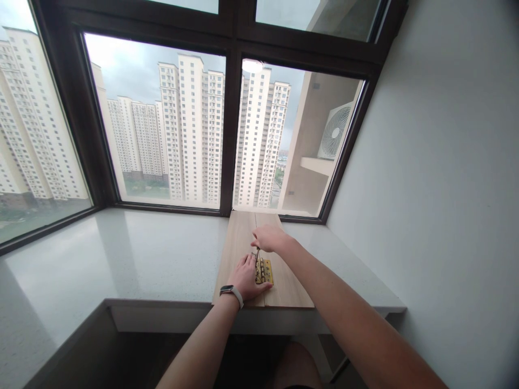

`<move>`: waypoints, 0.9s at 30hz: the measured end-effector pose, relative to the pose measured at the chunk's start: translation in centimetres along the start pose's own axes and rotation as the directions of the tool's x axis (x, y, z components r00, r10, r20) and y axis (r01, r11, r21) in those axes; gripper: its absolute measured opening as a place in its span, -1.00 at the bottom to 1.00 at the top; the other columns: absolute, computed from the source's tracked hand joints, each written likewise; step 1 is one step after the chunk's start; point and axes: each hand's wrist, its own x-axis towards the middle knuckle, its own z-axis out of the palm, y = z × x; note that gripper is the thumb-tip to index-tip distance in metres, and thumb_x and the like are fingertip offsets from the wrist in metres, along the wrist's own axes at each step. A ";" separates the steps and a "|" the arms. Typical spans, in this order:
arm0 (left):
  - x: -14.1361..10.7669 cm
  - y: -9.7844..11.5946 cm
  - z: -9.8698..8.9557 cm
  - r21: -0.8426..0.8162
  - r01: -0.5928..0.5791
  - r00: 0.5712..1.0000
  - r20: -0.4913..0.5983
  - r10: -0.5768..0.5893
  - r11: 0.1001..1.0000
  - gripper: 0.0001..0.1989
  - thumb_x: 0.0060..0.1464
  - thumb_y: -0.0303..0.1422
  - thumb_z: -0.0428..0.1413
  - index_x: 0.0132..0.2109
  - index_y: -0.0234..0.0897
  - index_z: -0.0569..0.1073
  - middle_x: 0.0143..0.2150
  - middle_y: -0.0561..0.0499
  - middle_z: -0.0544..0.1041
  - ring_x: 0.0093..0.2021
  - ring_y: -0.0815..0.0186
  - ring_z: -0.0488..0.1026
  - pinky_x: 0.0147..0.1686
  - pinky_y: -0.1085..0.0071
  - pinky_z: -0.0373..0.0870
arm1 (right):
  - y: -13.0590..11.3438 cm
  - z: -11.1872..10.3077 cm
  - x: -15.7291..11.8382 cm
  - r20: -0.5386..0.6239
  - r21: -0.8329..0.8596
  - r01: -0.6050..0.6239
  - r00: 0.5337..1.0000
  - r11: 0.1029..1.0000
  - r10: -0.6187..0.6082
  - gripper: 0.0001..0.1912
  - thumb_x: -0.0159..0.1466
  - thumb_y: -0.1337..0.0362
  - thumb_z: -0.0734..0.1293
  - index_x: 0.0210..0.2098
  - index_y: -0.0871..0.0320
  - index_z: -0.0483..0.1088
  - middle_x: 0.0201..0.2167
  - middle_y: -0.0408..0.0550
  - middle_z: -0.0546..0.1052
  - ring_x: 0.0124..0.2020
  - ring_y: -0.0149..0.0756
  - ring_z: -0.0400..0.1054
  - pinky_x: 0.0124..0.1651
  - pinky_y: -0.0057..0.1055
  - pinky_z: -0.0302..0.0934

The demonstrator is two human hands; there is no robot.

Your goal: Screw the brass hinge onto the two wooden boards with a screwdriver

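Observation:
A brass-coloured hinge (pixel 266 273) lies opened flat on two pale wooden boards (pixel 239 237), across or close to the seam between them. My left hand (pixel 248 281), with a watch (pixel 232 292) on its wrist, holds the hinge down from its left side; the thumb lies along the near edge and hides part of the left leaf. Above the far end of the hinge, my right hand (pixel 268 239) is closed round the handle of a screwdriver (pixel 257 255). The shaft points down to the left leaf. Its tip and any screw under it are too small to make out.
The boards lie on a white stone windowsill counter (pixel 162 259), reaching from its front edge to the window frame (pixel 227 135). A white wall (pixel 438 162) rises on the right. My knee (pixel 298 364) is below the counter edge.

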 end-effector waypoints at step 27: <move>-0.1 0.0 0.1 0.005 0.002 1.000 0.000 -0.002 1.000 0.24 -0.10 0.40 0.01 0.48 -0.43 0.02 0.49 -0.24 0.09 0.50 -0.11 -0.11 0.46 0.10 -0.16 | 1.0 0.9 0.8 -0.027 0.002 0.046 0.999 0.999 -0.046 -0.77 0.29 0.08 0.41 -0.13 0.05 0.52 -0.06 0.01 0.62 -0.05 -0.16 0.50 -0.17 -0.39 0.28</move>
